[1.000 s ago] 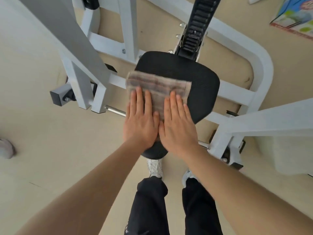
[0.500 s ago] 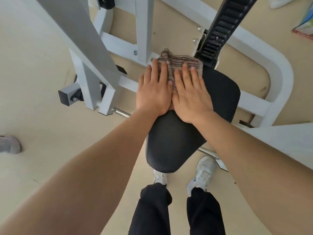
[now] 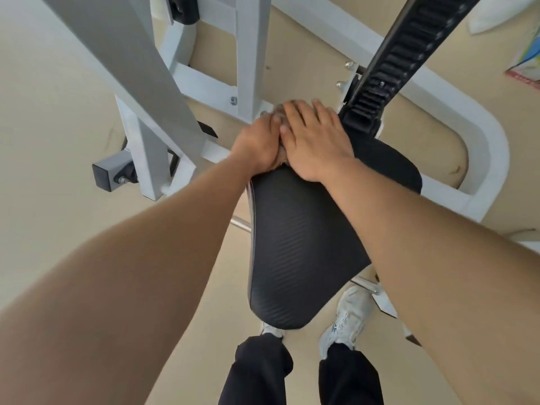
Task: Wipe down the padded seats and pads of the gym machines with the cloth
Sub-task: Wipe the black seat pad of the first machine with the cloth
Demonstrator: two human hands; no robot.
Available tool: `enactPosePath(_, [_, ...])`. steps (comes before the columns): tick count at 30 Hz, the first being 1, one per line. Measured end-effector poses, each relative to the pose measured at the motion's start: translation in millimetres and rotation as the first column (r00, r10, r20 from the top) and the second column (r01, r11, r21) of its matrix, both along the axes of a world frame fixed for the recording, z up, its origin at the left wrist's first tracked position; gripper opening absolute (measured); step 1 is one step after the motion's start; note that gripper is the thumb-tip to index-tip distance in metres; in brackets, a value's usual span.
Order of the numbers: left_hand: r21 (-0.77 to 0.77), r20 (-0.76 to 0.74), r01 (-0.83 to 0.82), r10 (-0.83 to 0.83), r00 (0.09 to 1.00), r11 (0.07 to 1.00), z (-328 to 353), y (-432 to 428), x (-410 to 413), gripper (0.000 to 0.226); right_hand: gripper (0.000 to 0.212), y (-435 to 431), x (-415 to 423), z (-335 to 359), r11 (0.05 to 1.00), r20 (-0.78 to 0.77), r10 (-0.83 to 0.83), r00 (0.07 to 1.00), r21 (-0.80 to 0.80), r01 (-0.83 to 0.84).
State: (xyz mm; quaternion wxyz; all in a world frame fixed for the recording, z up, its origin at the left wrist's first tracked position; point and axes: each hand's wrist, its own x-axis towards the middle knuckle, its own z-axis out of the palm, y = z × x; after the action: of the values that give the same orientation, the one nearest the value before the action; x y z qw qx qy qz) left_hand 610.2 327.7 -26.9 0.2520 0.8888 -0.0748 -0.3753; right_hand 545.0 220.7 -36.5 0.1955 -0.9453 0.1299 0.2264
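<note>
Beige floor (image 3: 58, 118) below; atop the black seat (image 3: 292, 244), left hand (image 3: 257, 144) clutches the cloth (image 3: 280, 112), right hand (image 3: 315, 141) lies flat on it.

gym, black padded seat (image 3: 295, 244), white steel machine frame (image 3: 251, 54)

The brown striped cloth (image 3: 281, 154) lies almost all under the left hand (image 3: 257, 144) and the right hand (image 3: 317, 138); only small folds show between them. Whether the left fingers grip it, I cannot tell. The hands also cover the 12 o'clock end of the black textured padded seat (image 3: 295, 244). At 1 o'clock the top edge cuts off the black toothed bar (image 3: 409, 45).
</note>
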Motion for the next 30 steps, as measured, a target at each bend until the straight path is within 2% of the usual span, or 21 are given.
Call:
enactPosePath(3, [-0.158,-0.293,-0.200,0.147,0.945,0.967,-6.3,-6.5,18.6,0.039,0.053,-12.8,18.5,-3.2,0.999,-0.014,-0.034,0.999,0.018,0.034])
enactPosePath(5, [-0.178,-0.350,-0.243,0.169,0.921,0.953,-7.1,-2.0,17.2,0.043,0.056,-16.2,24.3,-2.1,0.996,-0.035,-0.073,0.997,0.043,0.074])
enactPosePath(8, [-0.235,-0.294,-0.209,0.135,0.946,0.949,-3.8,16.5,4.4,0.046,0.057,-7.4,21.9,1.8,0.999,-0.004,-0.040,0.999,-0.021,0.040])
enactPosePath(10, [-0.272,-0.265,-0.245,0.172,0.949,0.931,2.7,32.1,-17.6,0.046,0.057,1.4,9.5,4.9,0.995,0.034,0.062,0.997,-0.083,-0.059])
enactPosePath(12, [-0.300,-0.132,-0.263,0.233,0.963,0.917,5.8,45.0,-48.4,0.046,0.058,4.5,1.5,8.6,0.976,0.057,0.200,0.978,-0.096,-0.194])
enactPosePath(15, [-0.335,0.057,-0.299,0.336,0.940,0.893,6.9,51.8,-82.9,0.048,0.055,2.8,4.4,12.2,0.891,0.090,0.452,0.887,-0.081,-0.446])
enactPosePath(17, [-0.335,0.077,-0.315,0.359,0.930,0.888,6.5,47.8,-86.2,0.048,0.054,-3.6,11.4,12.0,0.847,0.132,0.530,0.837,-0.049,-0.529])
enactPosePath(19, [-0.285,0.066,-0.303,0.334,0.940,0.909,7.6,40.6,-71.9,0.046,0.052,-12.6,19.0,8.9,0.877,0.136,0.470,0.872,0.037,-0.478])
enactPosePath(22, [-0.196,-0.080,-0.182,0.169,0.982,0.964,1.2,23.4,-23.9,0.045,0.050,-20.2,27.3,1.9,0.971,0.053,0.220,0.974,0.086,-0.223])
enactPosePath(24, [-0.189,-0.216,-0.132,0.090,0.972,0.973,0.8,10.4,3.7,0.042,0.052,-19.8,29.0,-0.3,0.997,0.040,0.071,0.997,0.029,-0.072])
enactPosePath(26, [-0.207,-0.327,-0.174,0.100,0.940,0.963,1.0,3.6,17.3,0.038,0.055,-18.5,27.3,1.0,0.997,0.038,0.015,0.999,-0.070,-0.013])
enactPosePath(30, [-0.264,-0.323,-0.187,0.096,0.941,0.946,2.9,11.9,8.7,0.039,0.055,-6.6,18.5,2.1,0.985,0.042,-0.064,0.997,-0.160,0.070])
